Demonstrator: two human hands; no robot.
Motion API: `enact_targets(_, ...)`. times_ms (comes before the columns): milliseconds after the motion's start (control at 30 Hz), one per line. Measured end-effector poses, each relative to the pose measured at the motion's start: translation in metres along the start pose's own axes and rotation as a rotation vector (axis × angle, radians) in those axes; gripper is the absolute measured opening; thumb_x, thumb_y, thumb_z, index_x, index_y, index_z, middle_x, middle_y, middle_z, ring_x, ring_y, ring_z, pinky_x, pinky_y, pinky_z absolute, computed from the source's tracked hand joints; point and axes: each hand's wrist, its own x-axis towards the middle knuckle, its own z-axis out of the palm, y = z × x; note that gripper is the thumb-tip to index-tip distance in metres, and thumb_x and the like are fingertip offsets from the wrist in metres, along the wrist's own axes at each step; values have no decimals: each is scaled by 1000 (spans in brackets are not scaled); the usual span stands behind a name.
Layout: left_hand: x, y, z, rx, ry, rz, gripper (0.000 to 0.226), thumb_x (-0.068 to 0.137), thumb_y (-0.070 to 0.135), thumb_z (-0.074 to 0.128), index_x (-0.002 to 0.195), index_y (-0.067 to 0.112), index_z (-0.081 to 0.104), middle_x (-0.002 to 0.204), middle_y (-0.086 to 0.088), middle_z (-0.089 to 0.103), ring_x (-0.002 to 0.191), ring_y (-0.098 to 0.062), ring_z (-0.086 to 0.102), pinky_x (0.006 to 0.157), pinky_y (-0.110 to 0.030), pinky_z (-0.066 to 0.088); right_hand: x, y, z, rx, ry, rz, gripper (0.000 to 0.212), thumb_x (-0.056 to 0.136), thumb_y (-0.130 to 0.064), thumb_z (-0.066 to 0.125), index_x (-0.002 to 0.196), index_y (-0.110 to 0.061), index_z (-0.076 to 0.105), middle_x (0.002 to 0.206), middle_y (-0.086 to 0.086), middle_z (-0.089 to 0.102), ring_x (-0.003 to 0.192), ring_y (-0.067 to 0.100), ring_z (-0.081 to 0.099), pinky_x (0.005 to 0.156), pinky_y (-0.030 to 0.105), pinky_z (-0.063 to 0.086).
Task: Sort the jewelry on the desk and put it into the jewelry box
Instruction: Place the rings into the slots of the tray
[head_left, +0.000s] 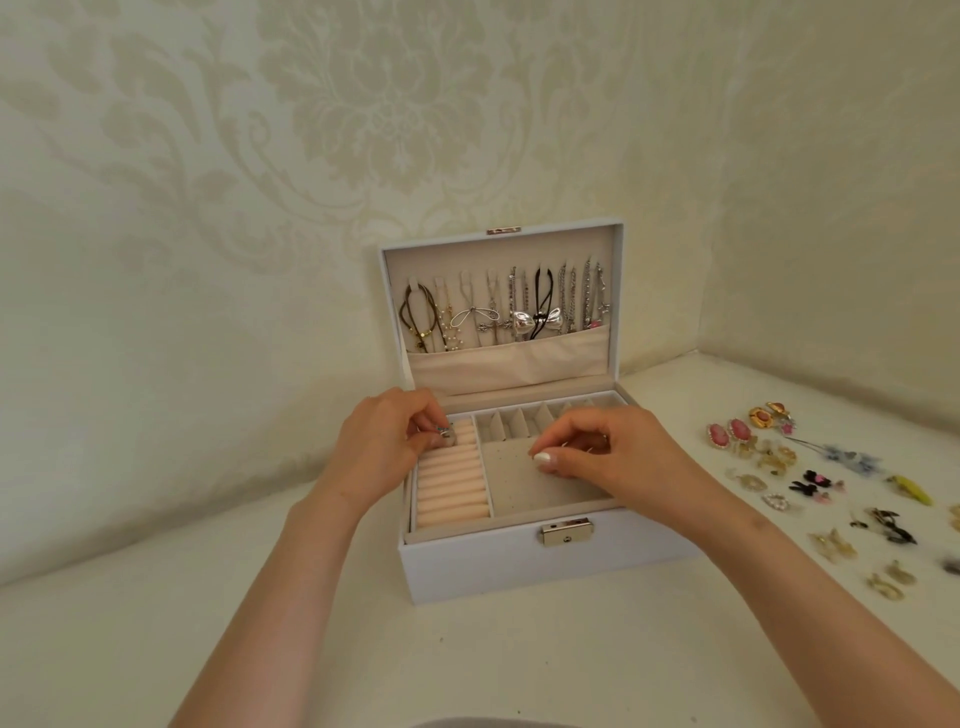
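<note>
The jewelry box (519, 566) is white outside with a silver clasp (566, 532), lined in pale grey-beige, and its ring rolls (452, 483) are peach-pink. The wallpaper (363, 104) is cream with a faint damask pattern, and the bench (156, 623) is off-white. Toward the bench's right edge lie pink oval earrings (727, 432), gold earrings (762, 417) with orange centres, black-and-pink earrings (810, 483), a yellow piece (909, 489) and a pale blue piece (852, 460).
</note>
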Motion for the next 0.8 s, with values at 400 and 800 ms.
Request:
enact_targets(400, -2, 8, -6, 408, -35, 211, 16, 91, 17, 55, 93, 26, 68, 101, 11, 66, 98, -17, 52, 71, -27, 21, 1, 2, 0, 66, 23, 31, 8, 83, -10, 70, 80, -18, 73, 74, 0, 72, 76, 15, 68, 76, 25, 55)
enact_targets(800, -5, 26, 5, 512, 97, 152, 25, 79, -1, 56, 88, 19, 69, 90, 0, 67, 93, -26, 55, 70, -29, 24, 5, 5, 2, 99, 88, 56, 15, 86, -2, 65, 77, -14, 70, 67, 2, 68, 62, 4, 65, 65, 18, 55)
